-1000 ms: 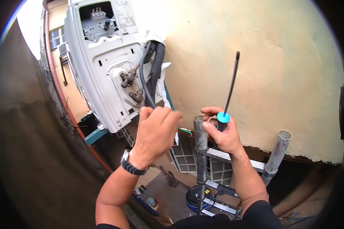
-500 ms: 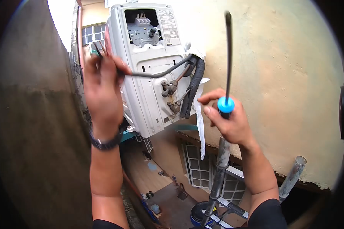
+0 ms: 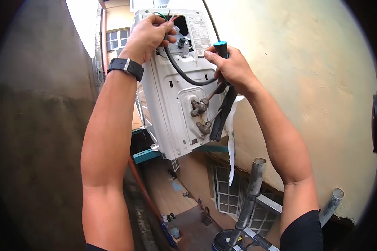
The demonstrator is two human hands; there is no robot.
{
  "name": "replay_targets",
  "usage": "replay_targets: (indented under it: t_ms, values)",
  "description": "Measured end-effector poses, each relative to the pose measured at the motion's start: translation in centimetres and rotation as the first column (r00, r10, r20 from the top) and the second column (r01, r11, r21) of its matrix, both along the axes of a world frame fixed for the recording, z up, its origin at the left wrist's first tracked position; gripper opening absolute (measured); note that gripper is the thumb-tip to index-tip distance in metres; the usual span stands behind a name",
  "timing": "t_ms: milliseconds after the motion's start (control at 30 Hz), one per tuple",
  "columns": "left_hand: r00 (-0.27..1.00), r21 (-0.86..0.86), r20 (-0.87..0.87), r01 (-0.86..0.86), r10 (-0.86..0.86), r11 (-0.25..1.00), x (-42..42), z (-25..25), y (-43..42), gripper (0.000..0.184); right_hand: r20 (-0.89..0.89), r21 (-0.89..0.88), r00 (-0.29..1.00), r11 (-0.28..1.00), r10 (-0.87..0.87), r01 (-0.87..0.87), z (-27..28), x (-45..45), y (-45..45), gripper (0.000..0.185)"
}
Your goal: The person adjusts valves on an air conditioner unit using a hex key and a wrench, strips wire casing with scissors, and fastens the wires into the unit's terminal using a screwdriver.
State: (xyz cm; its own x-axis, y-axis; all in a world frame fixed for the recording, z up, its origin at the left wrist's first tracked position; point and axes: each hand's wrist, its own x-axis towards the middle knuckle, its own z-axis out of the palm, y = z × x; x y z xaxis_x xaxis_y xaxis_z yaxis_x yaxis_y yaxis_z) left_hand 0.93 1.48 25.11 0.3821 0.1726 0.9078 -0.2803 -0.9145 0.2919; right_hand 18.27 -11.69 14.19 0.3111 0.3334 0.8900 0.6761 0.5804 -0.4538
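Observation:
My left hand [image 3: 148, 39], with a black watch on the wrist, pinches a black cable [image 3: 178, 72] near its end. Green, white, red and dark wires fan out from that end, in front of the open wiring compartment [image 3: 184, 27] of a white air conditioner outdoor unit [image 3: 161, 113]. The cable sags toward the right side of the unit. In my right hand [image 3: 237, 70] is a screwdriver [image 3: 220, 49] with a blue-and-black handle, its long shaft pointing up. Below the hands are brass valves [image 3: 200, 107] and black insulated pipes [image 3: 223, 119].
A teal bracket [image 3: 146, 155] supports the unit. Metal scaffold pipes [image 3: 256, 173] rise at the lower right beside a beige wall [image 3: 314, 92]. A white strip [image 3: 232, 154] hangs down. Far below lies the ground, with a dark bucket [image 3: 224, 240].
My left hand has moved up and right, bringing the cable end to the compartment. My right hand has risen and moved left with the screwdriver, toward the unit's edge.

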Motion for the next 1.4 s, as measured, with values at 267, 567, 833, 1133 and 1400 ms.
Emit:
replay_targets:
  t_ms: [267, 567, 833, 1133, 1400]
  values:
    - [0.985, -0.051, -0.042, 0.168, -0.170, 0.985, -1.0, -2.0, 0.1, 0.035, 0.202, 0.273, 0.977, 0.953, 0.074, -0.128, 5.0, -1.1, 1.4, 0.028]
    - [0.871, -0.193, -0.119, 0.451, -0.477, 0.871, -2.8, -2.7, 0.6, 0.027, 0.459, 0.303, 0.867, 0.952, -0.193, 0.052, 9.8, -2.8, 1.0, 0.032]
    - [0.862, -0.187, 0.006, 0.500, -0.507, 0.846, -2.6, -4.0, 1.0, 0.028, 0.654, 0.059, 0.755, 0.992, 0.047, -0.113, 10.7, -3.3, 0.8, 0.056]
    - [0.914, -0.105, 0.075, 0.404, -0.398, 0.909, -1.6, -4.7, 0.6, 0.024, 0.667, 0.217, 0.716, 0.973, -0.208, 0.080, 11.4, -1.9, 1.0, 0.057]
    - [0.954, -0.168, 0.233, 0.231, -0.189, 0.958, 1.2, -4.8, -1.2, 0.024, 0.290, 0.049, 0.945, 0.984, 0.152, -0.173, 3.6, -2.5, 1.9, 0.056]
